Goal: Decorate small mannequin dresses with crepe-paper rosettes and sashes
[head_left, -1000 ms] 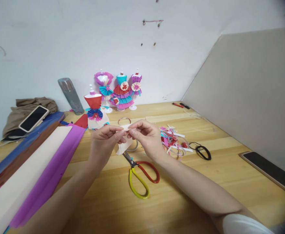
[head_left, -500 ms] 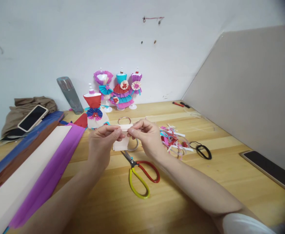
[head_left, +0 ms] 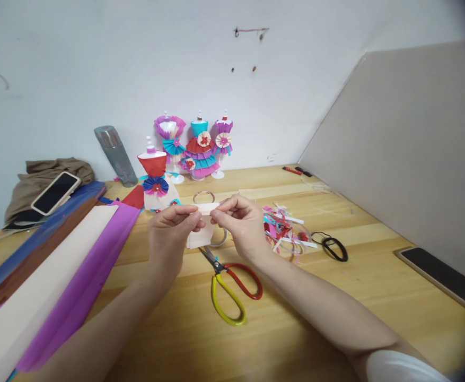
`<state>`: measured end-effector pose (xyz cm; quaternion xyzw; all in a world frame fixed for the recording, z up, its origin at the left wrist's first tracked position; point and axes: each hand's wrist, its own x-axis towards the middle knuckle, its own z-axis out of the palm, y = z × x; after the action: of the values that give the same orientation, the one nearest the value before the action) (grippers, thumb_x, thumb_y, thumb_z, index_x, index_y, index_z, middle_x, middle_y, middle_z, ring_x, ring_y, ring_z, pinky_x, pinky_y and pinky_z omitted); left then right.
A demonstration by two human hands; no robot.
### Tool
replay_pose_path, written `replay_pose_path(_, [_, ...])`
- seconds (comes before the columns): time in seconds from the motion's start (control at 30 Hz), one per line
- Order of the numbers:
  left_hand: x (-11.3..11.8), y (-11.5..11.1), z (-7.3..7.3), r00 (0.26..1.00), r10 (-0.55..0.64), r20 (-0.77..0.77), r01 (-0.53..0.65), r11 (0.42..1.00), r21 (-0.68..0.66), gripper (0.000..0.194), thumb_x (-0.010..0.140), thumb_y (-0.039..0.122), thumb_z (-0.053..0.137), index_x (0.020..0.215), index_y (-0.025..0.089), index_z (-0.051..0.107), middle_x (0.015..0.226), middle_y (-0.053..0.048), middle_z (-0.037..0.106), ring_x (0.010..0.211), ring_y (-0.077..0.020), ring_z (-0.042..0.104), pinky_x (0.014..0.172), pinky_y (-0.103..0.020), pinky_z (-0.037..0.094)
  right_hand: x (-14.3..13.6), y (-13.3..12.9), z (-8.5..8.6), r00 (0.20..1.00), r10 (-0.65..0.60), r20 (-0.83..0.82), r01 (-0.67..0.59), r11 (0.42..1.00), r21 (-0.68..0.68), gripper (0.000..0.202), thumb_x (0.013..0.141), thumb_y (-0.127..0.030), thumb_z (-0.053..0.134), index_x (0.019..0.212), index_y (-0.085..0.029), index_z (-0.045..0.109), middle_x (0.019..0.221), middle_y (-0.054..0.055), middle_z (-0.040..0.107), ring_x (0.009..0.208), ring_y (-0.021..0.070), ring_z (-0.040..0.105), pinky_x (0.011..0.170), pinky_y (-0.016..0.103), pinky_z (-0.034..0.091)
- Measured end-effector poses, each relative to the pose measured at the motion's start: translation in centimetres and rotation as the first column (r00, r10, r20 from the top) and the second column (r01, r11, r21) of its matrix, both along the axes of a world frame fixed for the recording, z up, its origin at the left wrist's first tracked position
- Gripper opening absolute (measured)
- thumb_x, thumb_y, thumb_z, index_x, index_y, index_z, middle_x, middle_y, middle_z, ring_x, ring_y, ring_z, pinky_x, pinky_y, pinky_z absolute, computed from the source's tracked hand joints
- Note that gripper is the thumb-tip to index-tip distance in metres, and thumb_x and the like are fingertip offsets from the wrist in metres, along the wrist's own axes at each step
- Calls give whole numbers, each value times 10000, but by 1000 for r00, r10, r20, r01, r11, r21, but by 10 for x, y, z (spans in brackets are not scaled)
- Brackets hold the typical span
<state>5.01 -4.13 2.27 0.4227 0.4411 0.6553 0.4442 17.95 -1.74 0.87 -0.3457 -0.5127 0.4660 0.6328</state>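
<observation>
Paper: cream paper piece (head_left: 200, 233) is pinched at its folded top by both hands.
Left hand (head_left: 168, 233): closed on it.
Right hand (head_left: 240, 225): likewise.
Scissors (head_left: 228, 281): laid on surface (head_left: 335, 307), at 6 o'clock.

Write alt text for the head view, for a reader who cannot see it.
Two bare hands, left hand and right hand, pinch a small cream paper piece between them above a wooden table. Red-and-yellow scissors lie below; four paper-dress mannequins stand behind, coloured paper sheets lie at left.

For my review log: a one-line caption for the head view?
Left hand and right hand pinch a cream paper strip above scissors.
</observation>
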Motion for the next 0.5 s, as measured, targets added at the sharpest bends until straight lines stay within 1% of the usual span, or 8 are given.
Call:
replay_pose_path(0.13, [0,1,-2,1000,24,-9,-23,999,38,102,591,179,760,679,165,710,517,11,681,488,-118,632,520,-232,505,-1,1,-1,999,-9,-35,10,1000,19,206,592,-247,789,688,-197,614,600,-28,637,532,115,604,529,238,484])
replay_pose_path(0.23, [-1,2,-5,998,50,-29,-48,997,61,98,600,183,763,686,167,716,535,11,688,494,-118,639,524,-231,516,0,1,-4,1000,1,0,-1,999,43,156,633,-250,770,735,-198,664,616,-20,637,547,116,586,534,245,475])
replay_pose_path(0.3, [-1,2,-7,997,58,-51,-53,995,82,134,612,185,764,741,170,732,554,15,691,505,-116,642,538,-232,525,0,1,-6,1000,-2,31,0,998,64,104,664,-244,754,733,-199,690,629,-9,648,564,122,587,543,251,471])
replay_pose_path(0.4, [-3,2,-9,993,52,-105,-37,990,138,200,643,181,756,843,183,750,593,17,694,531,-111,645,554,-227,525,2,2,-9,998,-12,67,3,991,137,50,701,-217,736,750,-213,727,697,2,671,613,126,601,584,259,477])
replay_pose_path(0.5, [-5,2,-11,976,87,-199,-44,977,211,160,684,174,734,840,201,757,646,12,698,563,-114,641,559,-231,511,4,2,-10,994,-23,110,0,980,199,70,737,-212,718,795,-234,749,764,12,684,683,139,614,635,273,489])
